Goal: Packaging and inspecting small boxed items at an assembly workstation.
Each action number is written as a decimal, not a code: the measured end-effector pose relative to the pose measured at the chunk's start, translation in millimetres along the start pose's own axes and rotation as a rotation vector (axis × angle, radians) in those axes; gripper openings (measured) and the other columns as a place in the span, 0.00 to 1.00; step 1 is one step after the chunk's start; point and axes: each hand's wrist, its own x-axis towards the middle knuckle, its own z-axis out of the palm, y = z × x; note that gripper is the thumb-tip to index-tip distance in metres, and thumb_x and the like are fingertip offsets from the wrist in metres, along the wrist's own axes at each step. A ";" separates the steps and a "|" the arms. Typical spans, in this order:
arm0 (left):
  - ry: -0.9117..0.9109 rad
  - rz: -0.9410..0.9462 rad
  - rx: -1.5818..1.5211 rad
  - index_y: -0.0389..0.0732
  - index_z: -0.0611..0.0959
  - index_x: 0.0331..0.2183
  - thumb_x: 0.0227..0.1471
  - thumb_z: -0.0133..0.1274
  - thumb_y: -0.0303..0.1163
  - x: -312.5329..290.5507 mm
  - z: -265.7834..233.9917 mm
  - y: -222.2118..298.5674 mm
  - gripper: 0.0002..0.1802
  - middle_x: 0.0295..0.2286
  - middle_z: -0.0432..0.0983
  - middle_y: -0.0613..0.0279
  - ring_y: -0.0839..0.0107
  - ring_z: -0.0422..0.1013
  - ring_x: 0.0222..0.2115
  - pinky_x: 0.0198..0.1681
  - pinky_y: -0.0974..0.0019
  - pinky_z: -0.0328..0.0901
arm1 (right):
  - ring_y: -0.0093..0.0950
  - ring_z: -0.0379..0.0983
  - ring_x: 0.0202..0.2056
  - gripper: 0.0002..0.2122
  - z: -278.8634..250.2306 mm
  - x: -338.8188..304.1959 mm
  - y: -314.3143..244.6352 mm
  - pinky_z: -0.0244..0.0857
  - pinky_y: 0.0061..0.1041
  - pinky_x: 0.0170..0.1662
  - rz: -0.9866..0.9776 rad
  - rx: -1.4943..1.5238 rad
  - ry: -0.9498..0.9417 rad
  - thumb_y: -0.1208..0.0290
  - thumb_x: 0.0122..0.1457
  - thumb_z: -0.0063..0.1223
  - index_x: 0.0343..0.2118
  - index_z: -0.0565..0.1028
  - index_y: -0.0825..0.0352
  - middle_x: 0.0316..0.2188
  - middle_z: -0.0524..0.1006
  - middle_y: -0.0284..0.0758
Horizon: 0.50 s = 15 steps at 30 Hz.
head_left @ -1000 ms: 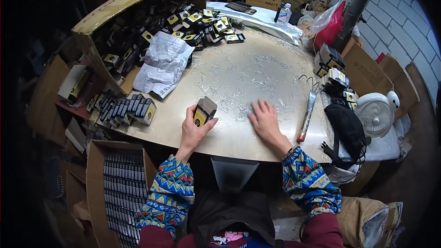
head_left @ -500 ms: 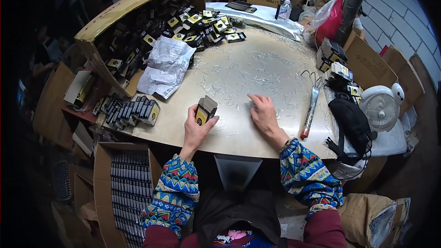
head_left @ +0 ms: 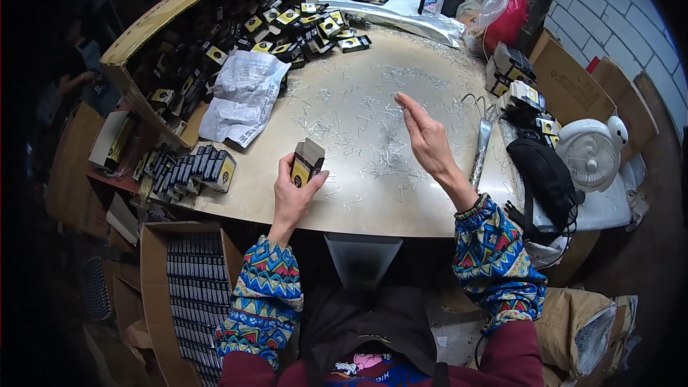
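My left hand (head_left: 295, 193) grips a small black and yellow carton (head_left: 307, 166) above the table's near edge. The carton stands tilted, its top flap raised; its inside is hard to make out. Over the tabletop (head_left: 287, 208) lie many small bent metal hooks (head_left: 383, 161), loosely scattered. My right hand (head_left: 430, 136) is stretched out over them, fingers straight and side by side, with nothing visible in it. Just right of that hand rests a small three-pronged hand rake (head_left: 482, 140), its lower end partly hidden by my wrist.
A large cardboard box on its side (head_left: 115, 64) spills black and yellow cartons (head_left: 287, 18) at the back left. Crumpled paper (head_left: 244, 93) lies before it, near a row of cartons (head_left: 190, 172). Below left, an open box (head_left: 154, 265) holds packed cartons. A white fan (head_left: 591, 158) and black bag (head_left: 541, 175) stand right.
My right hand has moved forward and to the right across the hooks, its fingers now straightened. My left hand keeps the carton, slightly shifted in view as the whole picture moved.
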 end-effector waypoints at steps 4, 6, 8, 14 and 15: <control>0.008 -0.006 0.014 0.34 0.68 0.48 0.45 0.66 0.39 -1.1 -4.0 -5.6 0.34 0.36 0.72 0.61 0.77 0.69 0.33 0.36 0.73 0.67 | 0.34 0.58 0.62 0.22 -3.2 -7.7 4.7 0.49 0.30 0.64 0.075 0.204 -0.158 0.63 0.68 0.39 0.62 0.61 0.64 0.60 0.65 0.44; 0.004 -0.005 0.013 0.35 0.67 0.48 0.46 0.65 0.37 -1.5 -5.1 -6.6 0.33 0.35 0.70 0.63 0.79 0.67 0.31 0.32 0.75 0.65 | 0.38 0.52 0.65 0.24 0.9 -15.0 17.0 0.45 0.34 0.66 0.086 0.189 -0.215 0.58 0.67 0.39 0.64 0.58 0.62 0.63 0.60 0.45; 0.002 -0.016 0.014 0.34 0.69 0.47 0.45 0.66 0.40 -0.1 -2.2 -5.8 0.34 0.37 0.74 0.58 0.74 0.71 0.35 0.40 0.70 0.68 | 0.49 0.42 0.67 0.30 7.8 -32.3 37.2 0.37 0.46 0.67 0.205 -0.376 -0.341 0.48 0.64 0.40 0.65 0.56 0.58 0.66 0.51 0.48; -0.005 -0.005 0.018 0.34 0.69 0.47 0.45 0.66 0.40 -0.1 -3.3 -6.4 0.34 0.37 0.74 0.59 0.74 0.71 0.35 0.40 0.70 0.68 | 0.50 0.50 0.64 0.26 54.8 -48.9 40.4 0.44 0.50 0.64 0.024 -0.627 -0.320 0.51 0.63 0.45 0.61 0.63 0.57 0.61 0.60 0.48; -0.001 -0.004 0.021 0.34 0.69 0.47 0.45 0.66 0.40 0.3 -3.8 -8.4 0.34 0.37 0.74 0.59 0.74 0.71 0.35 0.40 0.70 0.68 | 0.46 0.56 0.60 0.22 62.8 -46.5 38.1 0.49 0.46 0.61 0.005 -0.508 -0.311 0.57 0.61 0.48 0.57 0.67 0.59 0.56 0.65 0.45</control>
